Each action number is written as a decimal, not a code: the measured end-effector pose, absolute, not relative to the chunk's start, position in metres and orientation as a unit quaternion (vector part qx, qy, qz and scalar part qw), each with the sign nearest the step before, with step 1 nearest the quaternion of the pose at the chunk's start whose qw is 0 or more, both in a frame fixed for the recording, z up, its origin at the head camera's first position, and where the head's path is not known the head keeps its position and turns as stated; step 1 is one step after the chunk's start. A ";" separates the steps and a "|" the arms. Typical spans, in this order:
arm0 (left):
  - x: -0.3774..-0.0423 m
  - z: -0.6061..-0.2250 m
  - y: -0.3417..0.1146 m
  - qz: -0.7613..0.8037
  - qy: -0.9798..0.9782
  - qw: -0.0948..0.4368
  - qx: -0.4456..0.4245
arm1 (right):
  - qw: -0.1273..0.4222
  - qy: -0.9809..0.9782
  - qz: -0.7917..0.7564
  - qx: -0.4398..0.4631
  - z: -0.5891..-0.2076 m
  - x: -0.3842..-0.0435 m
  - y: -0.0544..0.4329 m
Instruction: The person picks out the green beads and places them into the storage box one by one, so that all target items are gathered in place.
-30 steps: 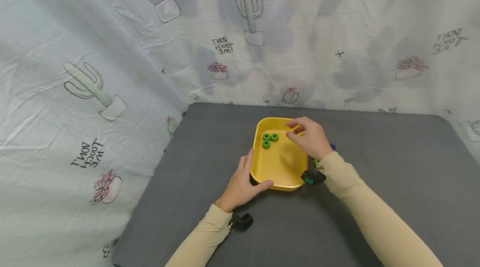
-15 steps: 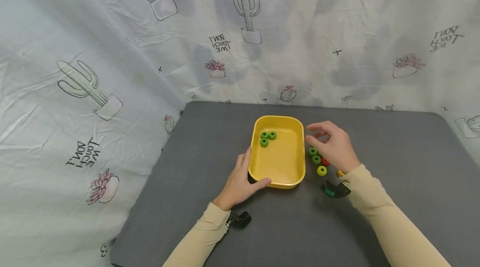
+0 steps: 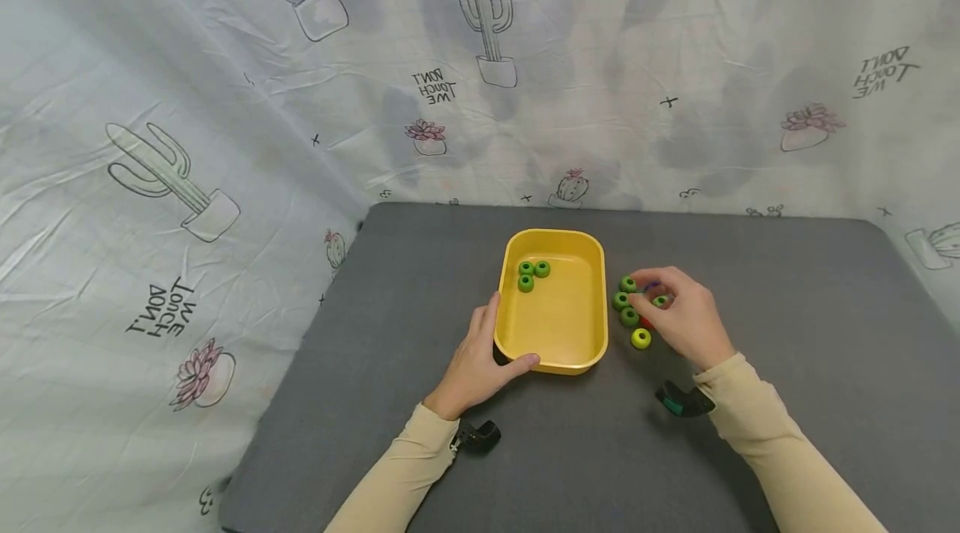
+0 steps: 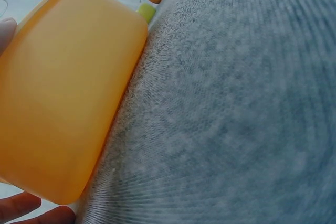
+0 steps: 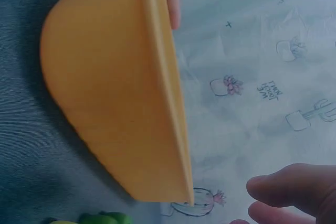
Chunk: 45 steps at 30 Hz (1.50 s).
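Our left hand (image 3: 467, 373), spread, seemingly steadies the yellow tray (image 3: 552, 329) by its near left corner, toward the far edge of the table (image 3: 420, 287), while our right hand (image 3: 684, 318), tips parted, gripping nothing visible, hovers at loose beads (image 3: 641, 341) handily beside the tray's right edge

Head view looks from above the near side, forward and down, well back, taking in the grey table (image 3: 420, 283), yellow tray (image 3: 551, 325), left hand (image 3: 471, 371), right hand (image 3: 688, 321) and patterned cloth (image 3: 615, 100). Left wrist view looks from low down, close to the tray's outer wall, rolled so table fills the right of frame. Right wrist view, likewise rolled, faces the tray at close range, cloth beyond; all three share tray, table and cloth.
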<state>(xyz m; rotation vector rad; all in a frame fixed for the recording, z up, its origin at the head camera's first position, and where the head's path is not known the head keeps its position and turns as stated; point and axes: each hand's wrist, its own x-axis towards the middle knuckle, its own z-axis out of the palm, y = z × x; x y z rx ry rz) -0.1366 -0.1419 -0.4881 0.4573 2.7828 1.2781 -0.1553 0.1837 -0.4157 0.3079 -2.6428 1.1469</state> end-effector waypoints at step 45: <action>-0.135 -0.486 -0.143 0.416 0.897 0.027 0.150 | 0.112 -0.954 0.251 0.116 -0.463 -0.149 0.177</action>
